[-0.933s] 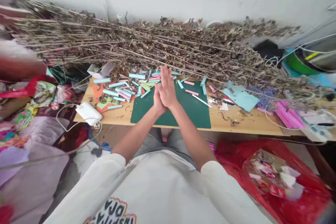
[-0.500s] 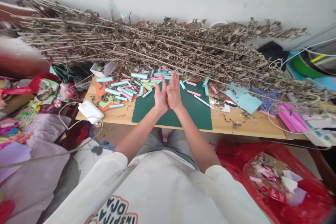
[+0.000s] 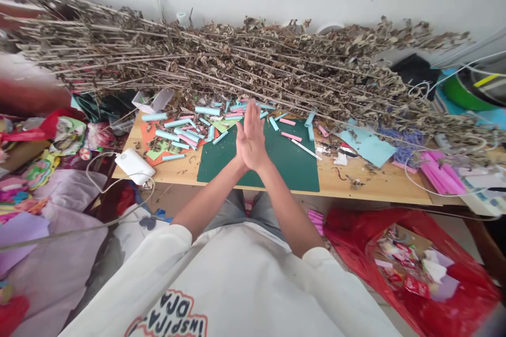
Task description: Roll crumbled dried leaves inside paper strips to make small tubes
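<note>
My left hand [image 3: 241, 146] and my right hand [image 3: 253, 142] are held palm to palm above the green cutting mat [image 3: 290, 166]. Fingers on both are stretched out flat, and the right hand covers much of the left. Nothing shows between the palms, though their inner faces are hidden. Just beyond the fingertips lie small blue paper rolls [image 3: 207, 111] and several pink ones, such as a pink roll [image 3: 291, 137]. A thin white stick [image 3: 307, 149] rests on the mat to the right of my hands.
Dried leafy stalks [image 3: 237, 60] stretch along the back of the wooden table [image 3: 371, 187]. On the left are a white power bank [image 3: 135, 166] with a cable and orange paper [image 3: 148, 134]. Right of the mat lies light blue paper [image 3: 369, 143]. A red bag [image 3: 356, 242] of scraps stands below.
My palms stay together while the right hand has slid slightly left across the left hand. The view has shifted a little; the rolls on the table look unmoved.
</note>
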`<state>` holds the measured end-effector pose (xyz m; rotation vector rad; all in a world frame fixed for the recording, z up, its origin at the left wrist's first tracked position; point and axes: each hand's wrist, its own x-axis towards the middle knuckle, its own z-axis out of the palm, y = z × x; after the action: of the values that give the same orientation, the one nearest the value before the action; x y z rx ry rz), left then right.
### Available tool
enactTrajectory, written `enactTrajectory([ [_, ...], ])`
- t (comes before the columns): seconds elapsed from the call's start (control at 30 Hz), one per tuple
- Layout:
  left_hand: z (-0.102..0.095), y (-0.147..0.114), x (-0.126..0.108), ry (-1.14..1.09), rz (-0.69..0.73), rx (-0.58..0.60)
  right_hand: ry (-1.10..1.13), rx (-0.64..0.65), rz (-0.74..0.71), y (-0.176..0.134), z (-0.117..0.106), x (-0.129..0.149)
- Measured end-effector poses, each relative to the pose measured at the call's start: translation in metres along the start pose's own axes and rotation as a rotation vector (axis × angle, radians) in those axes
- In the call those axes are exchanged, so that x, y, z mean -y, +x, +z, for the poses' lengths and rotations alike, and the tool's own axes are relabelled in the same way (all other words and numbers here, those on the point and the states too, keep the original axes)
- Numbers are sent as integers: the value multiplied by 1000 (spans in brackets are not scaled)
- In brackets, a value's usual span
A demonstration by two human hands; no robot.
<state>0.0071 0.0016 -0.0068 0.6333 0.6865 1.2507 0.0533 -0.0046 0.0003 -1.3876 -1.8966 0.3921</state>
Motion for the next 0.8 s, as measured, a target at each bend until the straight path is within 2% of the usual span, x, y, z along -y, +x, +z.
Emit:
enactTrajectory([
  [0.1, 7, -7, -5, -158, -64, 24, -6, 39, 48, 2, -3, -6],
  [0.2, 6, -10, -12, -243, -111, 5, 113, 62, 30, -9, -1, -12],
  [0.3, 0, -8, -8, -301, -209, -8, 262, -27, 4, -13, 1, -11],
  [0.4, -6, -7, 3, -384, -327, 57, 558, -144, 90, -1, -6, -15],
  [0.5, -9, -7, 9, -431, -338, 53, 822, -252, 179, 0, -21, -27],
  [0.57, -11, -7, 9, -411, -303, 55, 763, -307, 218, -13, -32, -33],
  [0.63, -11, -7, 7, -360, -268, 70, 523, -309, 233, -31, -40, -35],
  [0.7, -11, -6, 5, -297, -244, 88, 303, -228, 193, -45, -42, -33],
  [0.8, -10, -6, 6, -214, -238, 112, 159, -97, 109, -54, -37, -29],
])
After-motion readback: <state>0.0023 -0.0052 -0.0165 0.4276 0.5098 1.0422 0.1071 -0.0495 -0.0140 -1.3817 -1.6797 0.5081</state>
